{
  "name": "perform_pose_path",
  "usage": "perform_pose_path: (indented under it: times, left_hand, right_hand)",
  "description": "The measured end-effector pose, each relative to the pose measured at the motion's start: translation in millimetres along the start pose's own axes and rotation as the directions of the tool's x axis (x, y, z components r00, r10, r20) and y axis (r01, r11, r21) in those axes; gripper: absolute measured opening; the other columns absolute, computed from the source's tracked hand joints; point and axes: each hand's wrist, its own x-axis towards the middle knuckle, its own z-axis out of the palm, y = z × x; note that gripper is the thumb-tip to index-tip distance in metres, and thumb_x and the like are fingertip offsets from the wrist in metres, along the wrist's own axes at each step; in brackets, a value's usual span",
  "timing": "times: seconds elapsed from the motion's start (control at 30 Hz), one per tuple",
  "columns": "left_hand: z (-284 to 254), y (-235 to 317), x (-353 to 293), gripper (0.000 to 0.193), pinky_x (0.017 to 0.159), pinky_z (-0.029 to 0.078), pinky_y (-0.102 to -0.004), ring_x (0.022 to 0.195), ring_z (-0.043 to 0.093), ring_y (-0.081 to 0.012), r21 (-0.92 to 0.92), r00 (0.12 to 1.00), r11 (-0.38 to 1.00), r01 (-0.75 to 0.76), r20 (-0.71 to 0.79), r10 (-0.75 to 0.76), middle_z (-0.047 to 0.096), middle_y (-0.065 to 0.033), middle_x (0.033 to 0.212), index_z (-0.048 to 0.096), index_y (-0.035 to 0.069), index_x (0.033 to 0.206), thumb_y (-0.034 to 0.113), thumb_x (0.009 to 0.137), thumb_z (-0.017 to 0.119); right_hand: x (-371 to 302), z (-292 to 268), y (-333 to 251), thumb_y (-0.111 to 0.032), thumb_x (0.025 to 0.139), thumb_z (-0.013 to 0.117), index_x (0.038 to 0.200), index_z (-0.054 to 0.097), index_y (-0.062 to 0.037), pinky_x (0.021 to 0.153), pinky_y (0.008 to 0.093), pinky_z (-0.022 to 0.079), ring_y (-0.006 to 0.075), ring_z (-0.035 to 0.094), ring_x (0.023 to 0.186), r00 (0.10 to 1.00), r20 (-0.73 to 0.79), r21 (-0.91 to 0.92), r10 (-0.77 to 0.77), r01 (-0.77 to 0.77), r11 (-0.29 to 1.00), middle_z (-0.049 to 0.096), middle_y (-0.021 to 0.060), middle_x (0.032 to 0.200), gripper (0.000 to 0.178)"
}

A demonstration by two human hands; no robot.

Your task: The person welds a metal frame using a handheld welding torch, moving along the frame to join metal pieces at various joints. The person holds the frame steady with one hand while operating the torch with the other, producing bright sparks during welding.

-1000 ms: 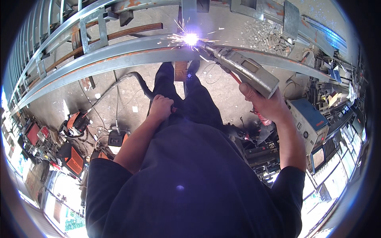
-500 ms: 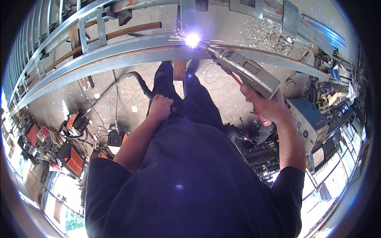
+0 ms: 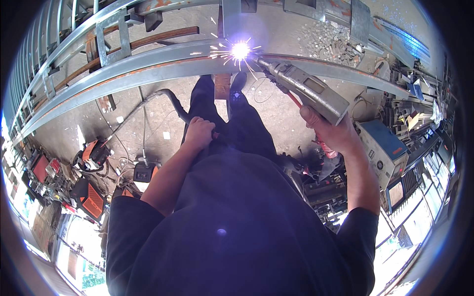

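My right hand (image 3: 332, 132) grips a grey welding gun (image 3: 312, 90) with a red handle, its nozzle pointing up and left. Just beyond the nozzle burns a bright arc (image 3: 240, 50), throwing sparks, on a long galvanized steel beam (image 3: 148, 64) where an upright steel piece (image 3: 230, 22) meets it. The glare hides the joint itself. Over my thigh lies my left hand (image 3: 200, 132), fingers curled closed; a small dark reddish bit shows at its edge, and what it holds is mostly hidden. A thick black hose (image 3: 174, 101) runs close by that hand.
Steel frames (image 3: 114, 39) and rusty bars stand beyond the beam on the left. Cables and an orange-black machine (image 3: 89, 197) lie on the left floor. A blue-topped metal box (image 3: 384, 143) stands at my right. Rubble (image 3: 333, 44) lies at the far right.
The arc stays lit at nearly the same spot on the beam, with sparks now spraying more widely and toward me. Both hands have barely moved.
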Motion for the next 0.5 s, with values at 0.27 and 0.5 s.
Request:
perform_pose_path:
  times: [0.27,0.5]
  left_hand:
    - [2,0,0,0.018,0.104,0.043,-0.0414,0.095,0.066,-0.0249,0.002,1.000,1.000,0.002,-0.008,-0.002,0.070,-0.0047,0.087,0.070,0.014,0.083,0.031,0.080,0.077]
    - [-7,3,4,0.027,0.110,0.040,-0.0430,0.106,0.065,-0.0268,0.011,0.988,0.998,0.058,0.140,-0.059,0.073,-0.0068,0.096,0.073,0.013,0.091,0.040,0.086,0.074]
  right_hand:
    - [-4,1,2,-0.038,0.099,0.074,0.145,0.056,-0.0006,0.098,0.0319,0.051,0.0155,0.063,0.112,1.000,-0.012,0.007,0.009,-0.009,1.000,0.070,0.0127,0.127,0.061]
    - [-7,3,4,-0.034,0.100,0.074,0.143,0.057,-0.0007,0.098,0.0317,0.050,0.0149,0.063,0.112,1.000,-0.023,0.032,-0.005,0.006,0.999,0.070,0.0120,0.128,0.058]
